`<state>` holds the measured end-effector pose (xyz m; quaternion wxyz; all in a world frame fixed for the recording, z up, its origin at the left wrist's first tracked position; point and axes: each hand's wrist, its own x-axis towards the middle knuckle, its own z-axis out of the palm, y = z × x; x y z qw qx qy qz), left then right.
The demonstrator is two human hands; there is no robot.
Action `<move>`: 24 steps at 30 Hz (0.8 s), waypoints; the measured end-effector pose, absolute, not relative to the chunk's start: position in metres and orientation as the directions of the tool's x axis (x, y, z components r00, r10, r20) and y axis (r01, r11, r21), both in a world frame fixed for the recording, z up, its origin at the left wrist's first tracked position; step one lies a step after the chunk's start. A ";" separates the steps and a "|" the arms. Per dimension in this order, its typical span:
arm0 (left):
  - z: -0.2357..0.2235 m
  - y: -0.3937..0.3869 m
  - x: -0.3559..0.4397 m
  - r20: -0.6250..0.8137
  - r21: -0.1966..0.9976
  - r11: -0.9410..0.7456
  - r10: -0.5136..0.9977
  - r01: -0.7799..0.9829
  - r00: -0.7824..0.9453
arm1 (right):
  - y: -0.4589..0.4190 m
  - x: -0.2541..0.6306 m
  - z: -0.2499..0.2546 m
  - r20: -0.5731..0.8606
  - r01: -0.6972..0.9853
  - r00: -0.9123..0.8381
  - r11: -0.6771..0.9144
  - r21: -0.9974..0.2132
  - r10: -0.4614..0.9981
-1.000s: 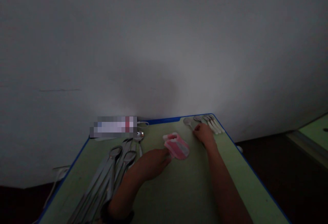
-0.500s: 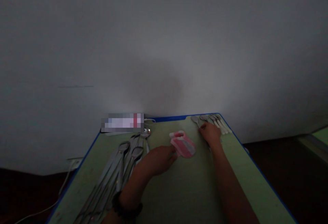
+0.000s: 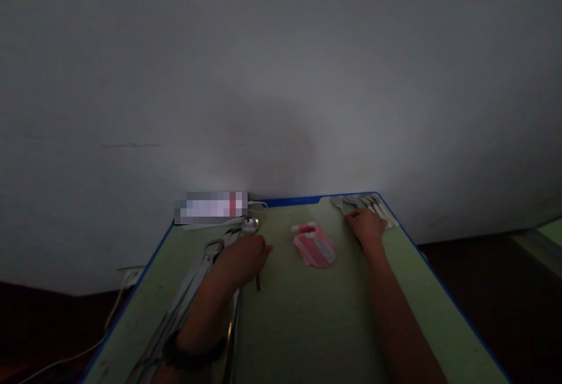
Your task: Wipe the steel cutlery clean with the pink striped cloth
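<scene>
My left hand (image 3: pixel 246 258) is closed over the handle of a metal spoon (image 3: pixel 250 224). The spoon's bowl shows above my hand and the handle's end below it; the grip itself is partly hidden. On the far right, my right hand (image 3: pixel 366 230) has its fingers drawn together at the neck of another spoon (image 3: pixel 337 202), whose handle my hand covers. Between my hands lies a folded pink and white cloth (image 3: pixel 316 247), touched by neither. Long-handled metal utensils (image 3: pixel 187 290) lie under and beside my left forearm.
The green tabletop (image 3: pixel 302 325) has a blue edge and meets a grey wall. A blurred-out box-like item (image 3: pixel 211 208) with a white cable stands at the back left. Several light-handled forks (image 3: pixel 375 205) lie in the back right corner, beside my right hand.
My left hand has moved left, away from the pink cloth and onto the spoon's handle. My right hand stays at its spoon, almost unmoved.
</scene>
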<state>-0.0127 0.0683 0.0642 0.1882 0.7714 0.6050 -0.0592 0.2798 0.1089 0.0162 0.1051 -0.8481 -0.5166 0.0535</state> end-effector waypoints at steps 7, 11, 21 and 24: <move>0.056 0.078 -0.031 -0.336 0.168 -0.164 0.917 0.972 0.213 | 0.111 0.282 0.013 0.005 0.853 0.487 -0.474 -0.219 0.873; 0.051 0.080 -0.027 -0.346 0.145 -0.147 0.919 0.978 0.190 | 0.111 0.283 0.013 0.010 0.846 0.495 -0.480 -0.233 0.869; 0.041 0.081 -0.017 -0.374 0.060 -0.048 0.925 0.997 0.067 | 0.113 0.281 0.013 0.099 0.863 0.434 -0.382 -0.330 0.895; 0.038 0.080 -0.014 -0.394 0.050 -0.034 0.918 0.998 0.051 | 0.113 0.279 0.018 0.077 0.870 0.287 -0.226 -0.438 0.955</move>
